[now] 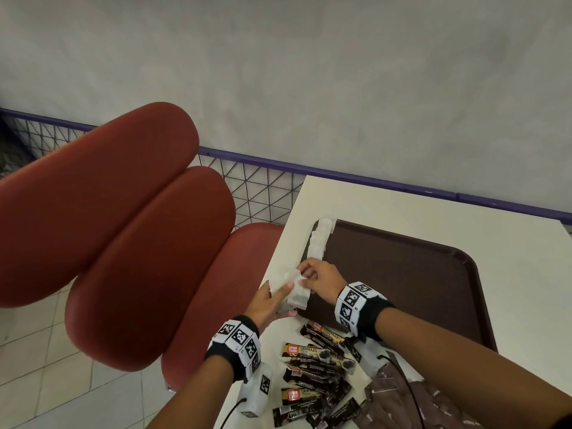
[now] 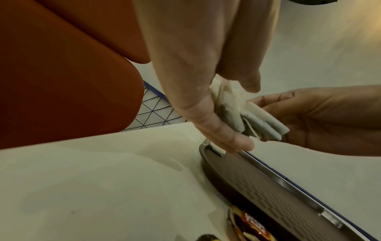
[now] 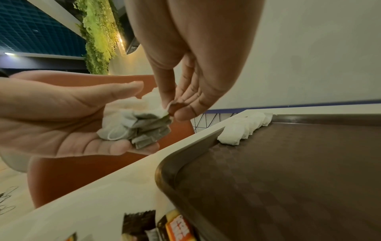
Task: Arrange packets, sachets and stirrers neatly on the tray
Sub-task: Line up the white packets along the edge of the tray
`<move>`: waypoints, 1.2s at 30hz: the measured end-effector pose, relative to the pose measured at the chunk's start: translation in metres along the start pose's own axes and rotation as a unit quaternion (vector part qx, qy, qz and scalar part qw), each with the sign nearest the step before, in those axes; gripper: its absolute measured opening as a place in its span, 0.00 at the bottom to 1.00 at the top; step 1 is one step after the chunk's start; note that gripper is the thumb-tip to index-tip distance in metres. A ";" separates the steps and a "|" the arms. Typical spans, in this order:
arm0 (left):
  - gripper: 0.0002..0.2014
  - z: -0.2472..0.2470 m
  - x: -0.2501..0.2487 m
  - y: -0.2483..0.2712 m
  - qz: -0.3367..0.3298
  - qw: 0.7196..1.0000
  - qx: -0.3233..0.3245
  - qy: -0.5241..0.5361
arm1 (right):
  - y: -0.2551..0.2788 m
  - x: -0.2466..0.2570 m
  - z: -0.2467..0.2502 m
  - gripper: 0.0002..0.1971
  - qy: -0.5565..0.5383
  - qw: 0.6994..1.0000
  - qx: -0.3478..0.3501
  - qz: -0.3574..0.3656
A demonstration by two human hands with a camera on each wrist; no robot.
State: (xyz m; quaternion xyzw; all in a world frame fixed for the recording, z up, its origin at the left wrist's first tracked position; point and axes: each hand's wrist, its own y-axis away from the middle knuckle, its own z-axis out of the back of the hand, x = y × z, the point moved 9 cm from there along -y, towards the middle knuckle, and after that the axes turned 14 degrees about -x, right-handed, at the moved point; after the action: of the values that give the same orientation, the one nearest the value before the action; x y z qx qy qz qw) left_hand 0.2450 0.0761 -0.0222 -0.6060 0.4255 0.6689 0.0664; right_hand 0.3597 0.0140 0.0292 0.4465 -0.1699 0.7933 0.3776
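I am cupping a bunch of tea bags [image 1: 291,287] in my left hand [image 1: 267,301], fingers curled under them, while my right hand [image 1: 322,278] is pinching the top one. The row of laid tea bags [image 1: 317,243] is running toward twelve o'clock along the tray [image 1: 433,274] edge, its near end just beside my right hand, so the next bag is going there.

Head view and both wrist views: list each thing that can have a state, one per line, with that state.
Left hand: palm up, cupping a bunch of tea bags.
Right hand: pinching one bag from the bunch.
Row of tea bags: lined along the tray's left edge.
Tray: flat on the table, mostly bare.
Coffee sachets: loose pile on the table, off the tray.
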 end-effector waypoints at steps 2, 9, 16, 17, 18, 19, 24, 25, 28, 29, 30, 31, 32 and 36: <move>0.15 0.003 0.001 -0.007 -0.012 1.000 -0.016 -0.016 | 0.001 0.002 0.004 0.11 -0.032 0.999 -0.016 -0.005; 0.15 0.007 -0.003 -0.019 -0.022 0.999 -0.045 0.002 | 0.013 -0.004 0.010 0.11 -0.059 0.998 -0.019 -0.018; 0.13 0.003 -0.004 -0.026 -0.025 0.998 -0.063 0.007 | 0.011 -0.017 0.009 0.07 -0.036 0.998 -0.051 -0.023; 0.14 0.004 -0.004 -0.027 -0.026 0.997 -0.071 0.009 | 0.008 -0.018 0.014 0.08 -0.040 0.997 -0.068 -0.021; 0.14 0.007 -0.005 -0.029 -0.026 0.996 -0.081 0.012 | 0.005 -0.019 0.019 0.08 -0.045 0.995 -0.085 -0.020; 0.14 0.010 -0.005 -0.030 -0.027 0.995 -0.091 0.017 | 0.001 -0.020 0.024 0.08 -0.047 0.993 -0.105 -0.018; 0.18 0.028 -0.007 -0.037 -0.032 0.992 -0.122 0.024 | -0.023 -0.032 0.047 0.11 -0.018 0.985 -0.168 -0.025; 0.19 0.031 -0.006 -0.039 -0.028 0.991 -0.125 0.028 | -0.028 -0.036 0.048 0.10 -0.008 0.986 -0.163 -0.034; 0.21 0.038 -0.005 -0.042 -0.026 0.990 -0.134 0.029 | -0.041 -0.044 0.043 0.10 0.019 0.988 -0.143 -0.054; 0.22 0.039 -0.004 -0.043 -0.027 0.990 -0.135 0.028 | -0.044 -0.046 0.040 0.11 0.026 0.989 -0.135 -0.056; 0.22 0.041 -0.004 -0.044 -0.026 0.990 -0.135 0.026 | -0.047 -0.048 0.037 0.11 0.033 0.990 -0.128 -0.058; 0.22 0.042 -0.003 -0.045 -0.026 0.990 -0.136 0.023 | -0.049 -0.050 0.034 0.12 0.039 0.990 -0.121 -0.060; 0.21 0.044 -0.002 -0.045 -0.026 0.990 -0.136 0.020 | -0.051 -0.051 0.031 0.12 0.045 0.991 -0.112 -0.061; 0.20 0.049 0.001 -0.046 -0.020 0.990 -0.139 0.018 | -0.056 -0.057 0.018 0.14 0.086 0.992 -0.071 -0.065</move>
State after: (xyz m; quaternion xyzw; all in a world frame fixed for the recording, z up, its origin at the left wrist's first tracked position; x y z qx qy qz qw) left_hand 0.2359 0.1365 -0.0500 -0.6296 0.3175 0.7089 -0.0125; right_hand 0.4299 0.0144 -0.0122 0.3590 -0.1636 0.7881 0.4726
